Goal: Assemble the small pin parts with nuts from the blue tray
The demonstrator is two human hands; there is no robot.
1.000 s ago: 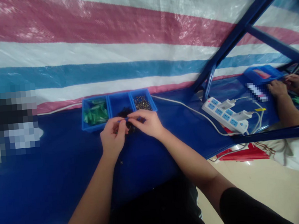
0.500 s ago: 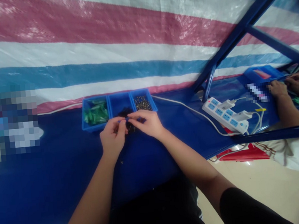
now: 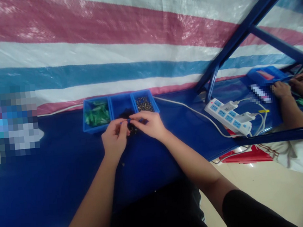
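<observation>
My left hand [image 3: 114, 138] and my right hand [image 3: 149, 125] meet fingertip to fingertip just in front of a blue three-compartment tray [image 3: 108, 104]. Both pinch a small dark part [image 3: 129, 121] between them; its shape is too small to tell. The tray's left compartment holds green parts [image 3: 96, 115], the middle one dark parts [image 3: 126, 113], the right one small metal pieces [image 3: 143, 104]. More dark bits lie under my fingers on the blue table cover [image 3: 65, 163].
A white power strip [image 3: 227, 116] with plugs and cables lies to the right, its cord running behind the tray. A blue metal frame [image 3: 242, 31] rises at right. Another person's hands [image 3: 289, 87] work at a blue bin far right. A striped tarp hangs behind.
Almost nothing differs; both hands stay pinched together at the tray's front edge with only slight finger shifts. The other person's hands at far right moved a little.
</observation>
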